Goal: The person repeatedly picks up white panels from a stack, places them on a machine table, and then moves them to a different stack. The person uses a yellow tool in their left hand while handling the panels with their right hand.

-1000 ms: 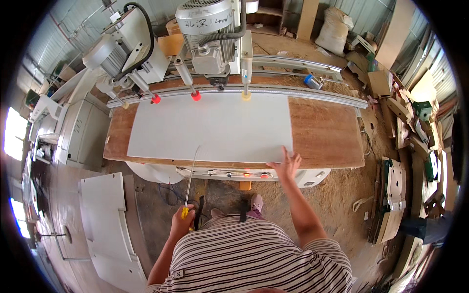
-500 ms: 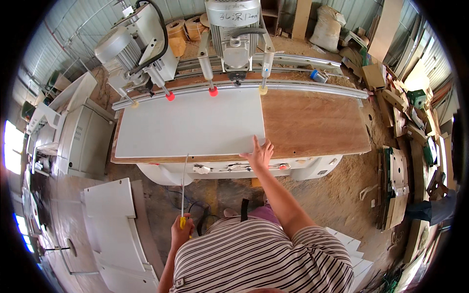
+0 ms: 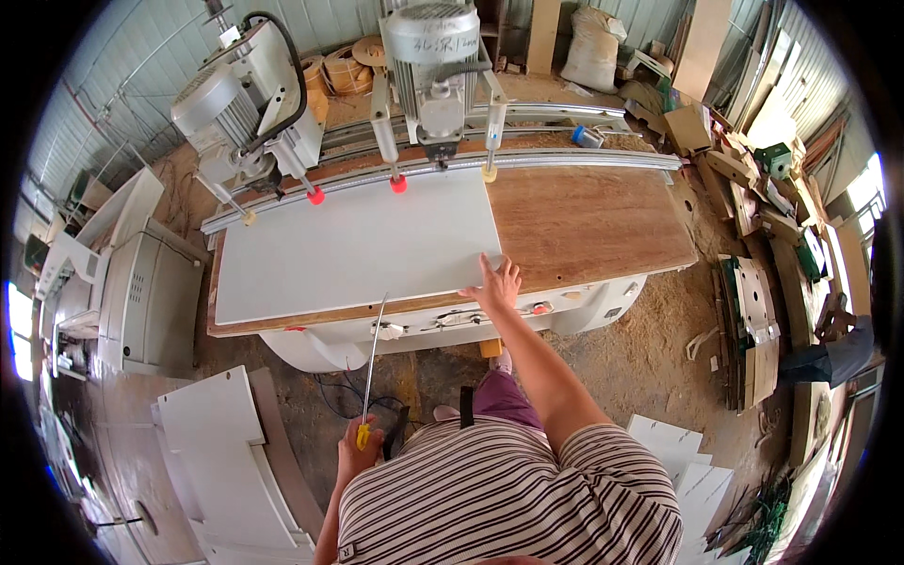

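Resting right hand (image 3: pixel 496 285): grip spread wide at worktop (image 3: pixel 593 226) front, touching white panel (image 3: pixel 358 250) corner, enclosing nothing.
White panel: flat on worktop's left part.
Left hand (image 3: pixel 356 450): before worktop, closed around yellow-handled rod (image 3: pixel 372 364).
Panel handling: press evenly, keep edges square.
Rod tip: contact with worktop unclear.

Head camera: I look down and forward from the wearer's head, through the left of two side-by-side fisheye lenses.
Striped shirt (image 3: pixel 508 490): closest to me, seen from above along the lower edge.
White panel (image 3: pixel 363 245): middle range, looked down on at a slant from its near side.
Corrugated wall (image 3: pixel 334 17): farthest, across the top.
Fisheye edge: black around my wide view, straight lines bowing toward it.
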Action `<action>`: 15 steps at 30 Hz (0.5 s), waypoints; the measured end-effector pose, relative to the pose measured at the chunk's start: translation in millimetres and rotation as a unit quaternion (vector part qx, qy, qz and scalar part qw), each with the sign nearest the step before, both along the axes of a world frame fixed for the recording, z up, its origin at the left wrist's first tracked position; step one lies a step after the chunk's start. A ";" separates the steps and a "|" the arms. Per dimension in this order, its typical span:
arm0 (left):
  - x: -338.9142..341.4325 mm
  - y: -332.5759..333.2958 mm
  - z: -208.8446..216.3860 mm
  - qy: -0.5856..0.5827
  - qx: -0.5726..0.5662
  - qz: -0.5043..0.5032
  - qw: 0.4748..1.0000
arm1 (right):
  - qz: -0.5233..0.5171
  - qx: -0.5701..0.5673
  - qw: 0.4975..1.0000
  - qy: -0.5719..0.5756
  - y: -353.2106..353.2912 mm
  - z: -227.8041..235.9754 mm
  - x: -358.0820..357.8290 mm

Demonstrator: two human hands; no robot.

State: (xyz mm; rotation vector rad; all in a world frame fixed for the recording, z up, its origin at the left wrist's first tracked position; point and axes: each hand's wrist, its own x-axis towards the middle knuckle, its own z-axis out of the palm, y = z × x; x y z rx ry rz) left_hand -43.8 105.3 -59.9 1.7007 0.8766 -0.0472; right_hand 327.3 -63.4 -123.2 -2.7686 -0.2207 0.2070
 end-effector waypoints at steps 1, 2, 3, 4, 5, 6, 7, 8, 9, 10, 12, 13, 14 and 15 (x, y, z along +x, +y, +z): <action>0.5 0.3 1.4 -0.003 -0.011 0.008 1.000 | 0.002 -0.006 1.000 0.001 0.1 1.9 0.0; 1.3 0.3 2.8 -0.007 -0.023 0.017 1.000 | 0.003 -0.012 1.000 0.002 0.1 3.4 0.2; 1.4 0.6 3.7 -0.011 -0.034 0.026 0.999 | 0.006 -0.018 1.000 0.003 0.4 4.2 0.2; 1.3 2.3 2.5 -0.024 -0.059 0.035 0.997 | 0.007 -0.018 1.000 0.006 0.1 4.3 0.9; 1.0 5.1 -0.1 -0.037 -0.084 0.043 0.995 | 0.009 -0.019 1.000 0.009 -0.5 3.7 2.2; 0.9 4.9 -1.4 -0.050 -0.111 0.054 0.991 | 0.012 -0.022 1.000 0.012 -1.8 2.3 3.4; 1.5 3.9 -1.1 -0.043 -0.110 0.052 0.992 | 0.014 -0.027 1.000 0.004 -2.5 0.5 4.0; 3.5 2.8 1.0 -0.036 -0.109 0.051 0.992 | 0.017 -0.032 0.999 -0.005 -3.2 -1.8 3.9; 6.5 1.4 5.4 -0.029 -0.107 0.050 0.993 | 0.020 -0.035 0.999 -0.014 -3.3 -4.1 4.5; 11.0 -3.3 13.2 -0.015 -0.059 0.032 0.998 | 0.022 -0.032 0.999 -0.016 -4.7 -6.7 5.3; 12.4 -5.8 8.3 -0.019 -0.044 0.023 0.999 | 0.027 -0.024 0.999 -0.018 -6.7 -9.6 5.8; 12.8 -6.9 5.3 -0.020 -0.036 0.018 0.999 | 0.032 -0.022 0.999 -0.015 -7.1 -8.9 6.5; 13.6 -8.9 1.5 -0.025 -0.034 0.020 0.999 | 0.038 -0.021 0.999 -0.013 -8.1 -7.3 7.3; 15.4 -11.1 -0.5 -0.029 -0.032 0.022 0.999 | 0.042 -0.020 0.999 -0.010 -9.8 -6.8 7.8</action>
